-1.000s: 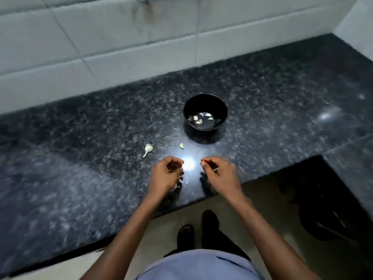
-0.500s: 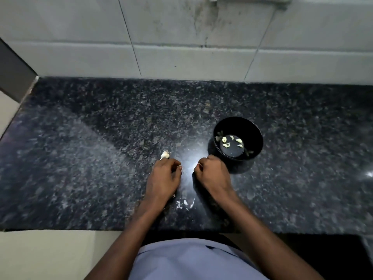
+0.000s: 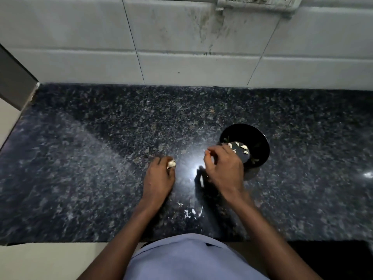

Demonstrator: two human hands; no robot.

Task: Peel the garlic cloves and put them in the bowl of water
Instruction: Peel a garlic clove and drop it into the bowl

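A black bowl (image 3: 260, 142) of water stands on the dark granite counter (image 3: 101, 158), with several peeled garlic cloves (image 3: 243, 147) floating in it. My left hand (image 3: 159, 176) rests on the counter and grips a whitish piece of garlic (image 3: 171, 164) at its fingertips. My right hand (image 3: 224, 166) hovers just left of the bowl, partly covering its near rim, with fingers curled; something small and pale seems pinched at its fingertips (image 3: 207, 152), but blur hides what it is.
White scraps of garlic skin (image 3: 190, 212) lie on the counter near its front edge, between my forearms. A tiled wall (image 3: 181, 47) runs behind the counter, with a switch plate (image 3: 258, 3) at the top. The counter ends at the left by a grey panel (image 3: 14, 81).
My left hand has closed on the garlic piece that lay just beyond its fingers. My right hand has lifted and moved right, toward the bowl. The camera view has shifted closer.
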